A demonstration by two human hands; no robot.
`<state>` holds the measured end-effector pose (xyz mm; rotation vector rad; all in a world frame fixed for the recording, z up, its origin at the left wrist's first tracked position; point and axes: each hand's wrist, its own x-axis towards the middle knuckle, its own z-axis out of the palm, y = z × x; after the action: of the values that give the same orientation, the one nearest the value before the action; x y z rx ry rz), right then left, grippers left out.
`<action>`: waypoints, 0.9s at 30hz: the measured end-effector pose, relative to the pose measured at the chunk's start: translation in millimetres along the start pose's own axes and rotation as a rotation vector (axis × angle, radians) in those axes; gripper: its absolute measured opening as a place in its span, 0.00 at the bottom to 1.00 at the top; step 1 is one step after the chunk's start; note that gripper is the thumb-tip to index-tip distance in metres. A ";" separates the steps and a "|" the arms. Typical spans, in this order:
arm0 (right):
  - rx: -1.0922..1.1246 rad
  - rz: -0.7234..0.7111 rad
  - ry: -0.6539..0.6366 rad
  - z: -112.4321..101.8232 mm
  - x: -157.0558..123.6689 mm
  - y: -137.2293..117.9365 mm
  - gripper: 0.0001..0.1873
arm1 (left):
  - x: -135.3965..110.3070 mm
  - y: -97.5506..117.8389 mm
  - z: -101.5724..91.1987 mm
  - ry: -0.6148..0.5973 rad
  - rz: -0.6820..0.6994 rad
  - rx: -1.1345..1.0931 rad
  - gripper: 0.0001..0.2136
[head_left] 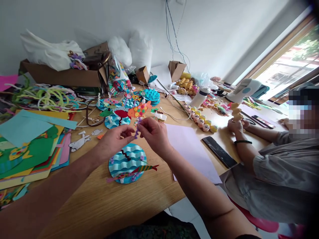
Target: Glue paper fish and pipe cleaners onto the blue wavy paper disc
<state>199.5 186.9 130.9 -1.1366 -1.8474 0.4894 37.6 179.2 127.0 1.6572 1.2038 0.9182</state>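
Note:
Between my two hands is a short purple pipe cleaner (136, 133), twisted into a curl and held upright. My left hand (116, 138) pinches it low down with thumb and forefinger. My right hand (156, 136) grips its upper part, fingers curled. Just below my hands lies a round blue paper disc (116, 169) with wavy light-blue strips. On it are a dark curled pipe cleaner (126, 155), purple bits and a striped paper fish (146, 168). Behind my hands, an orange spotted paper fish (139, 110) stands near another wavy blue disc (112, 122).
Coloured paper sheets (32, 132) and a heap of pipe cleaners (50, 96) lie at left. A lilac sheet (190, 149) and a black phone (219, 152) are at right. There, a co-worker's hands (236, 125) hold a yellowish piece. A white bottle (200, 97) stands farther back.

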 end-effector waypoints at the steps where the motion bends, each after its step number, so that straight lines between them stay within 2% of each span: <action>1: -0.032 -0.033 0.021 0.8 0.8 -1.6 0.06 | 1.1 1.7 2.3 -0.012 -0.016 -0.036 0.15; 7: -0.049 -0.175 0.121 6.5 0.0 -1.0 0.06 | -4.1 6.6 6.2 0.000 -0.142 -0.323 0.12; 12: 0.081 -0.089 0.115 7.0 -5.3 -4.9 0.03 | -7.5 8.5 10.5 -0.011 -0.226 -0.467 0.14; 19: 0.137 -0.038 0.061 3.8 -14.3 -16.1 0.04 | -13.5 10.6 13.9 0.063 -0.093 -0.371 0.13; 21: 0.086 -0.019 0.014 2.2 -16.6 -20.2 0.06 | -15.3 9.4 12.5 0.074 -0.053 -0.312 0.13; 25: -0.043 -0.038 -0.119 -2.3 -19.9 -27.6 0.04 | -17.5 4.7 8.7 0.047 -0.003 -0.223 0.14; 27: -0.125 -0.049 -0.143 -4.3 -21.1 -30.3 0.06 | -18.6 2.6 8.0 0.049 0.011 -0.225 0.15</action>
<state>191.7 153.1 144.3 -1.1618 -2.0490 0.4421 40.9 159.1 125.3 1.4710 1.0818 1.0656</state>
